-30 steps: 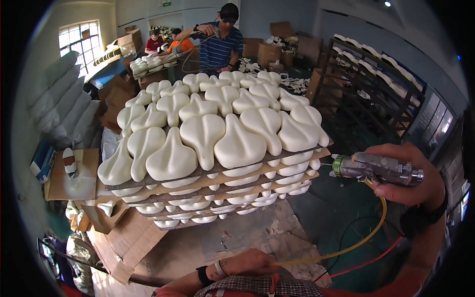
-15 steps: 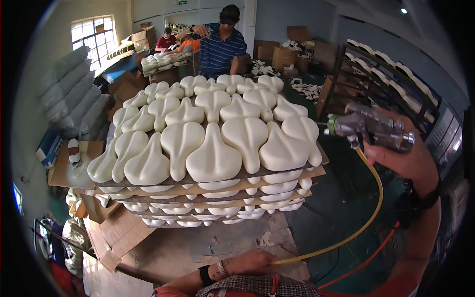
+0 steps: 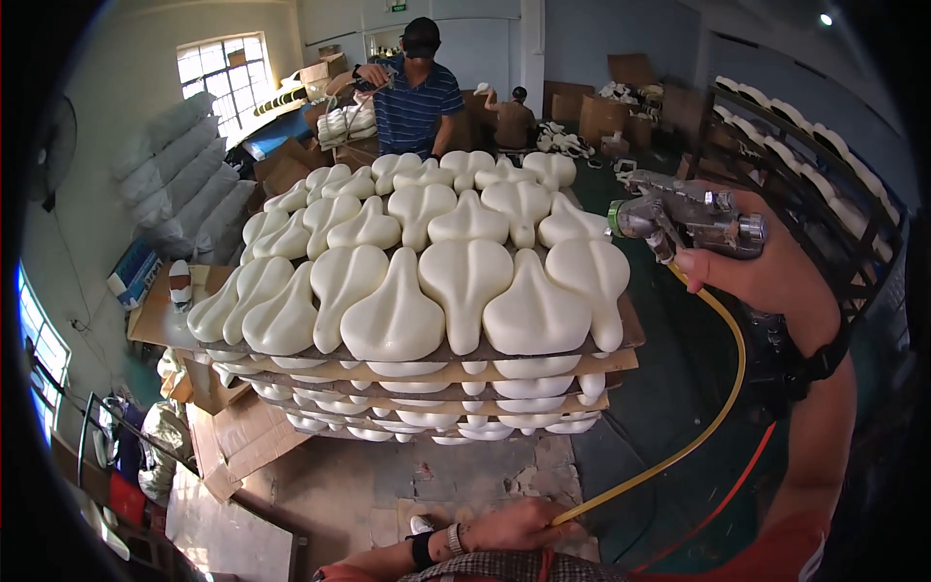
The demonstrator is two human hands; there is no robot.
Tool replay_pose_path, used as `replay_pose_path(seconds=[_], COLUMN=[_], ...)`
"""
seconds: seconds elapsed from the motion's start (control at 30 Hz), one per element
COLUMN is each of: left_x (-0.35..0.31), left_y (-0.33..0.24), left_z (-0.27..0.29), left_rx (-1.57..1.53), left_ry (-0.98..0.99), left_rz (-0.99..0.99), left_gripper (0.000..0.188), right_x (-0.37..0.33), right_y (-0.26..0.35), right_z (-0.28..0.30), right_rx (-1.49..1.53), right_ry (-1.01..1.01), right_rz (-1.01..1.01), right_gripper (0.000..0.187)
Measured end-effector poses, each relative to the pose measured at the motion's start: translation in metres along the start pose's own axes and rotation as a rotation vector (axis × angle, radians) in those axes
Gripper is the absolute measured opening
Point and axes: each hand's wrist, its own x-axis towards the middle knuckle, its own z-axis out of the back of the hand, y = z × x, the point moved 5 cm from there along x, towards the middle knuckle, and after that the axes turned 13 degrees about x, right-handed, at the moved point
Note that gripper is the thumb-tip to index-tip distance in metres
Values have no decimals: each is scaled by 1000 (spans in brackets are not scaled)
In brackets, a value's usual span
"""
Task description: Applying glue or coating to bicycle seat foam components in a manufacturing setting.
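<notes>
My right hand is wrapped round a metal spray gun with a green ring at its nozzle. The nozzle points left, beside the right edge of a stack of white bicycle saddle pads. From the gun's underside a yellow hose curves down to my left hand, which is closed round it near my waist. Tops of the pads face up in rows, noses alternating, on a board. More boards with pads are layered underneath.
Across the stack stands a person in a striped shirt; another person is farther back. A dark rack of pads stands right, wrapped white bundles left. A red hose runs by my right arm; cardboard lies lower left.
My right hand and the spray gun have shifted left, closer to the pads. The view has turned, and another person at the back has come into sight. My left hand stays on the hose.
</notes>
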Motion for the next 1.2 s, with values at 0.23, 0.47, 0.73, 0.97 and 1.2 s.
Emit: replay_pose_path(seconds=[0.23, 0.47, 0.73, 0.97, 1.2], left_x=[5, -6, -38, -55, -53], left_y=[-1, 2, 2, -4, -3], left_z=[-18, -31, -36, -38, -47], left_rx=[-89, -104, -60, -44, -49], left_ry=[21, 143, 159, 182, 147], left_rz=[-84, -126, -162, -168, -236], left_gripper=[25, 26, 28, 24, 22], right_x=[-14, -59, -91, -114, -122], right_y=[1, 8, 44, 74, 71], right_z=[-2, 8, -23, -41, -41], right_rx=[-45, 94, -42, -79, 58], right_ry=[183, 109, 220, 331, 322], right_rz=[-104, -102, -126, -115, -153], right_gripper=[37, 52, 52, 56, 52])
